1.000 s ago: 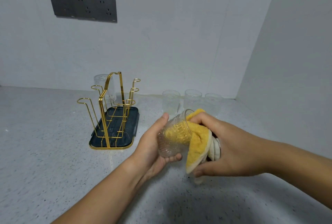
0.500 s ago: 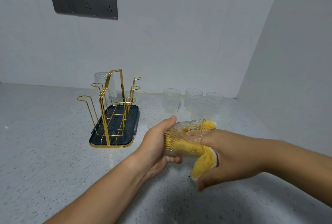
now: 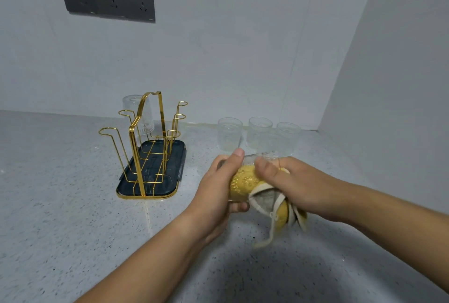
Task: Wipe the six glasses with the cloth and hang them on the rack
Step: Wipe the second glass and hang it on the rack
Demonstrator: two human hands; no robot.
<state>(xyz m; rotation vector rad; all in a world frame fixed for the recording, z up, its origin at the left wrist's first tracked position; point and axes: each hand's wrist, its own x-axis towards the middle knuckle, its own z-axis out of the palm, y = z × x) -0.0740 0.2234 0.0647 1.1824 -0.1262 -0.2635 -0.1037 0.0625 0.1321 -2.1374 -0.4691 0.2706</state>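
while the glass [image 3: 244, 181] lies on its side in the air between both hands, low over the counter [image 3: 60, 205], the main risk is a slip: smooth walls, twisting force from the cloth, and a hard speckled top below. a loose hold would drop it, and too hard a squeeze could crack it. the dangling cloth loop could also snag. the glass is clear and embossed with dots, with yellow showing through where the cloth [image 3: 279, 210] is stuffed inside. left hand [image 3: 216, 188] wraps the base end, thumb over the top, fingers curled beneath. right hand [image 3: 298, 186] bunches the cloth at the mouth, thumb pressed on the outer wall; its other fingers are hidden. beyond, standing glasses [image 3: 229, 134] cluster near the back wall, probably unwiped. one hung glass [image 3: 139, 115] sits upside down on a rear peg of the gold rack [image 3: 145, 147]; the other pegs are bare.
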